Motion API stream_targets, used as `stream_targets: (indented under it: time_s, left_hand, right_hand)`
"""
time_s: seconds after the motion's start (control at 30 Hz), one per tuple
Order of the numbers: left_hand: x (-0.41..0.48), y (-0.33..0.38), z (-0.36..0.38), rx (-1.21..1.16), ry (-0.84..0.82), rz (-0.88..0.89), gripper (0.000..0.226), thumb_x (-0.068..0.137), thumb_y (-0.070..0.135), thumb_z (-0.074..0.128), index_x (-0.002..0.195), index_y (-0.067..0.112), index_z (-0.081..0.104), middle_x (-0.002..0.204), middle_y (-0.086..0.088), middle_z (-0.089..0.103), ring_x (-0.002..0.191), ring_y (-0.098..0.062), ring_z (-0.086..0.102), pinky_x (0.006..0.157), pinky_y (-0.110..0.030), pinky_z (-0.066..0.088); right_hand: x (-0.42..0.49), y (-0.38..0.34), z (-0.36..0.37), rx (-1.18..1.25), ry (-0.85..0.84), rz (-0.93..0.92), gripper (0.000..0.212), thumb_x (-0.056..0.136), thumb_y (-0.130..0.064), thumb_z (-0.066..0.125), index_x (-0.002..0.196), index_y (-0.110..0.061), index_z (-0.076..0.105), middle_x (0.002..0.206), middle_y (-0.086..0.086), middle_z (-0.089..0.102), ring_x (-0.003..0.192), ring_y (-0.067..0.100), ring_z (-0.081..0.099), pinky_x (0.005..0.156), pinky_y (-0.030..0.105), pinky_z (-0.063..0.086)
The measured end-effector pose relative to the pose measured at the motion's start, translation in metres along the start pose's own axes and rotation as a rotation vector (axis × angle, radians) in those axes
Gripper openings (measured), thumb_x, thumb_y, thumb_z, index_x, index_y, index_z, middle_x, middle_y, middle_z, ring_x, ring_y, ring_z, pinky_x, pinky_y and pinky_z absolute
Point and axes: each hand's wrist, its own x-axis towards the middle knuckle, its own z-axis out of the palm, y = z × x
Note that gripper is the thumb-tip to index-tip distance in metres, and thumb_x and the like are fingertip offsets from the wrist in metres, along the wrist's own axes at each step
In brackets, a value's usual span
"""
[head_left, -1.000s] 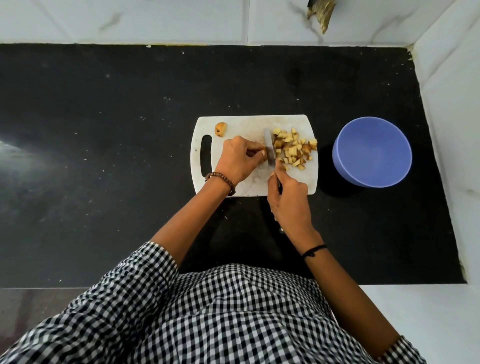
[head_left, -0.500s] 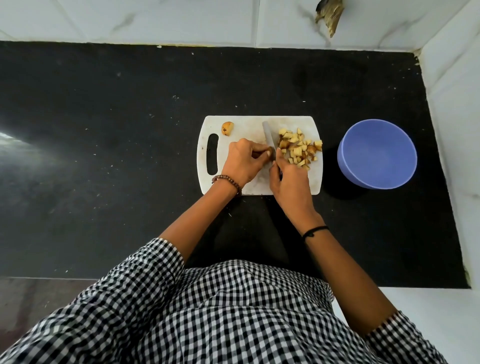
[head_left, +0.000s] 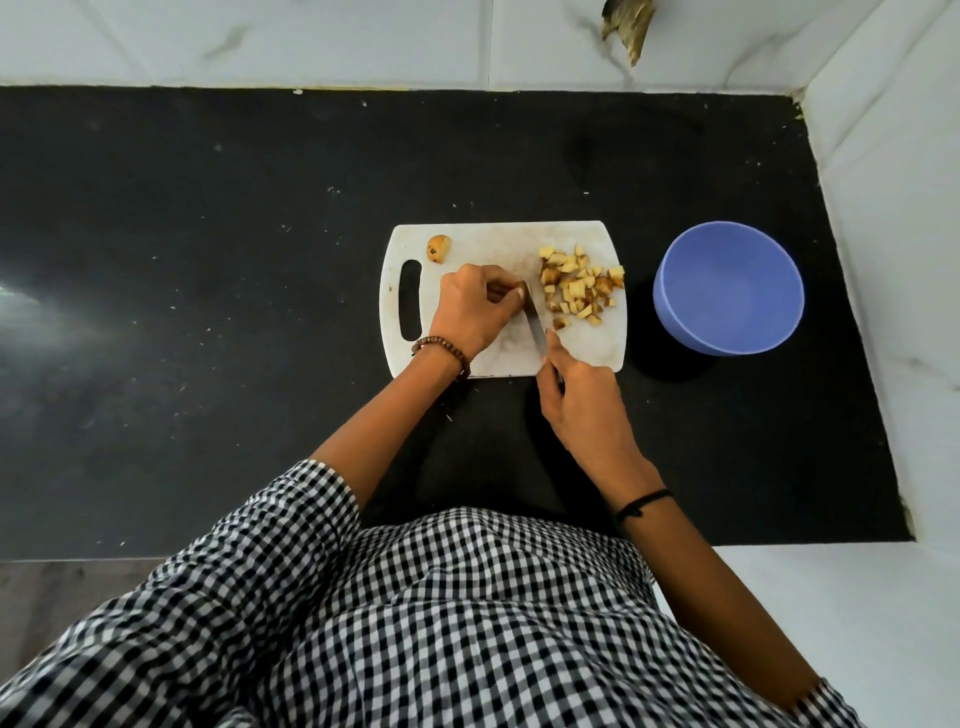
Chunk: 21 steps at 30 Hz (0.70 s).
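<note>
A white cutting board (head_left: 467, 244) lies on the black counter. My left hand (head_left: 475, 312) has its fingers curled round a small piece of the food; the piece is almost hidden. My right hand (head_left: 579, 400) grips a knife (head_left: 534, 322), whose blade lies against my left fingertips. A heap of diced yellow-brown pieces (head_left: 576, 286) lies on the board's right part. One rounded end piece (head_left: 439, 248) sits at the board's far left corner.
A blue bowl (head_left: 727, 293) stands right of the board and looks empty. White tiled walls close the counter at the back and right. My checked shirt fills the lower view. The black counter (head_left: 208, 312) stretches left of the board.
My right hand has drawn back toward me with the knife, so the blade now reaches less far across the board. My left hand stays at the same spot.
</note>
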Motion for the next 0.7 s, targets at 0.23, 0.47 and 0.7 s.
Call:
stream_targets:
  time_s: [0.23, 0.47, 0.7]
  left_hand:
    - [0.000, -0.001, 0.000, -0.001, 0.001, -0.016, 0.011, 0.086, 0.016, 0.070, 0.095, 0.009, 0.071, 0.085, -0.002, 0.071, 0.076, -0.005, 0.067, 0.068, -0.005, 0.050]
    - [0.000, -0.001, -0.001, 0.054, -0.018, 0.006, 0.014, 0.087, 0.018, 0.067, 0.099, 0.012, 0.071, 0.087, 0.000, 0.070, 0.079, -0.007, 0.065, 0.069, -0.007, 0.051]
    - [0.014, 0.008, 0.004, 0.218, -0.033, 0.050, 0.024, 0.084, 0.024, 0.070, 0.103, 0.009, 0.070, 0.091, 0.000, 0.066, 0.080, -0.008, 0.061, 0.067, -0.008, 0.046]
  right_hand:
    - [-0.015, -0.001, -0.035, -0.128, -0.124, 0.013, 0.044, 0.104, -0.028, 0.042, 0.147, -0.017, 0.048, 0.081, 0.010, 0.065, 0.072, 0.028, 0.063, 0.066, 0.040, 0.054]
    - [-0.015, -0.004, -0.043, 0.055, 0.034, 0.087, 0.027, 0.103, -0.035, 0.045, 0.098, -0.015, 0.062, 0.064, 0.005, 0.060, 0.055, 0.023, 0.060, 0.055, 0.046, 0.056]
    - [0.012, -0.011, -0.029, 0.219, 0.108, 0.195, 0.030, 0.094, -0.034, 0.066, 0.077, -0.011, 0.053, 0.064, 0.008, 0.062, 0.052, 0.024, 0.062, 0.051, 0.041, 0.056]
